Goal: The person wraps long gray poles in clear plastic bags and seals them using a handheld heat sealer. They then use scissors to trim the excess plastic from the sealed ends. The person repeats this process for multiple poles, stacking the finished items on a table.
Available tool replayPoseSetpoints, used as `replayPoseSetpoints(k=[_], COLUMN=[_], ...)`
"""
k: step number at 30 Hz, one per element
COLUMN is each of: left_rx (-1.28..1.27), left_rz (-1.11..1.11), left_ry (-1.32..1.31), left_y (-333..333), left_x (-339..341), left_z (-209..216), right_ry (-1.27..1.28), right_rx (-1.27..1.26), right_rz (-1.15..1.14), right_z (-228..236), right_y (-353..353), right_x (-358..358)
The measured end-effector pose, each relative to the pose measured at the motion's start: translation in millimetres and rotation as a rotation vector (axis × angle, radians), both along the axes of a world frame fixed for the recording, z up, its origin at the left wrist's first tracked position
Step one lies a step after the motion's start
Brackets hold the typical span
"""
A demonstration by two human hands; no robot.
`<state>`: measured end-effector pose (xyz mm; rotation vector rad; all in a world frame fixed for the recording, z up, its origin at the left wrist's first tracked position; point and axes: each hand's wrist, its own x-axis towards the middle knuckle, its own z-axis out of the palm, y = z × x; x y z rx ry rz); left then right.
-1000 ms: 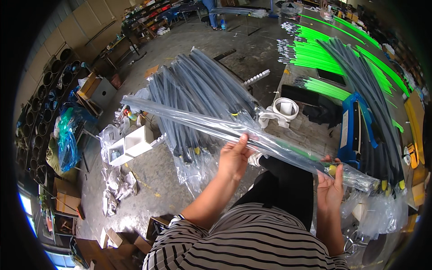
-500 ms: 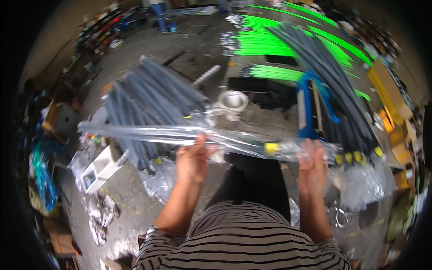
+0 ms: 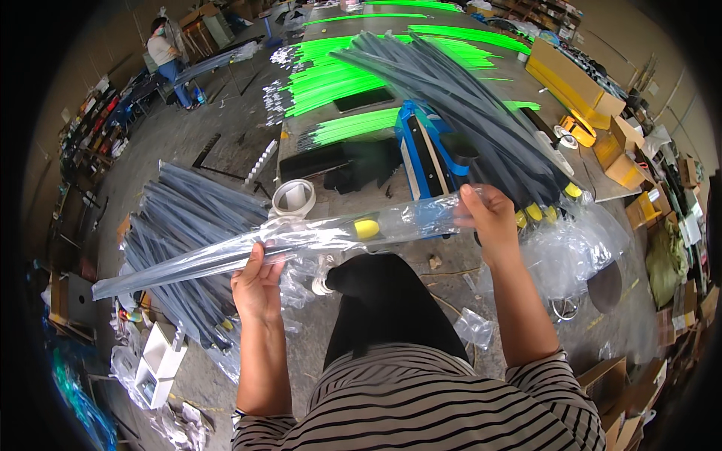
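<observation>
A long clear plastic sleeve [image 3: 301,234] stretches across in front of me, with a dark rod and a yellow tag or tip [image 3: 366,228] inside it. My left hand [image 3: 257,287] grips it from below near its middle, thumb on top. At its right end my right hand [image 3: 485,218] pinches the loose plastic beyond the yellow piece. Just beyond that end stands a blue impulse sealer [image 3: 410,143] on the table. A pile of similar wrapped dark rods [image 3: 177,240] lies at the left, below the held sleeve. More wrapped rods [image 3: 451,98] lie at the right.
Bright green rods [image 3: 338,83] cover the far table. A white ring-shaped tub [image 3: 293,199] sits at the table's near corner. Clear bags [image 3: 564,248] hang at the right edge. A white box [image 3: 162,361] stands on the floor left. Another person [image 3: 165,56] stands far left.
My view has swung to the right. The right end of the held sleeve has risen toward the blue sealer, and its left end has dropped. Both hands still hold the sleeve.
</observation>
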<state>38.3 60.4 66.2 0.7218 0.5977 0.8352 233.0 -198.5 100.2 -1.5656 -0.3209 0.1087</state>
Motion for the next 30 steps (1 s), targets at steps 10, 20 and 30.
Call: replayPoseSetpoints(k=[10, 20, 30], left_rx=[0.030, 0.046, 0.051], left_rz=[-0.029, 0.016, 0.034], left_ry=[0.059, 0.009, 0.011], left_y=[-10, -21, -22], left_x=[71, 125, 137], left_z=[-2, 7, 0], right_ry=[-0.723, -0.694, -1.238], right_rx=[-0.725, -1.070, -0.548], right_rz=[-0.407, -0.516, -0.232], right_z=[-7, 7, 55], right_y=[-11, -19, -9], right_x=[66, 105, 31])
